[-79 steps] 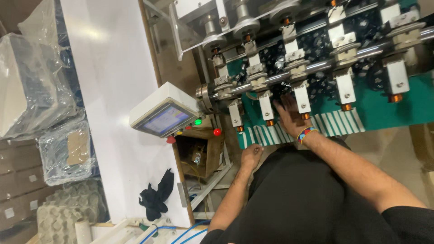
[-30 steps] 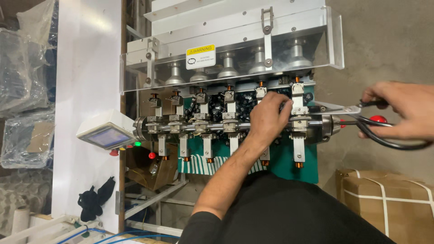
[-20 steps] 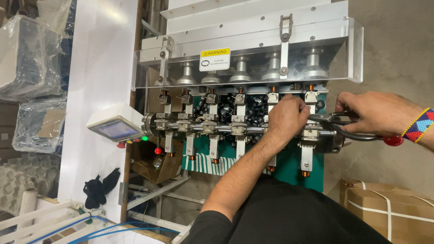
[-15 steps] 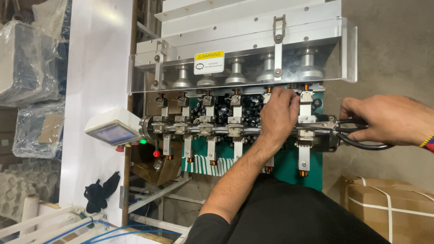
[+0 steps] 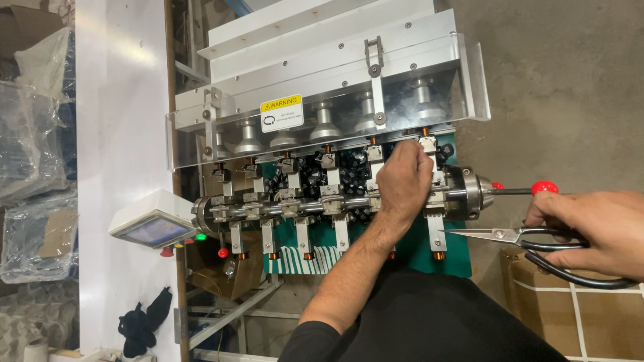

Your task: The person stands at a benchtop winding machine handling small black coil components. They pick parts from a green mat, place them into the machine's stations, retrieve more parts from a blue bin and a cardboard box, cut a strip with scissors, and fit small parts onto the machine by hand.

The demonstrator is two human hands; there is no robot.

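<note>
control screen (image 5: 153, 230) left of shaft (image 5: 322, 204), scissors (image 5: 530, 238) right

A small factory or workshop floor: multi-station winding machine (image 5: 335, 194) with steel shaft mid-frame, control panel (image 5: 153, 228) with lit buttons lower left, bare concrete floor (image 5: 563, 87) upper right, strapped cartons (image 5: 577, 315) lower right, plastic-wrapped stock (image 5: 33, 167) far left.

Left hand (image 5: 404, 182) on shaft (image 5: 322, 206); right hand (image 5: 594, 228) gripping scissors (image 5: 537, 245)

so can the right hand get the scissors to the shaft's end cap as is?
Probably yes. The right hand holds the scissors with tips just short of the end cap; nothing lies between, and the left hand sits further along.
</note>
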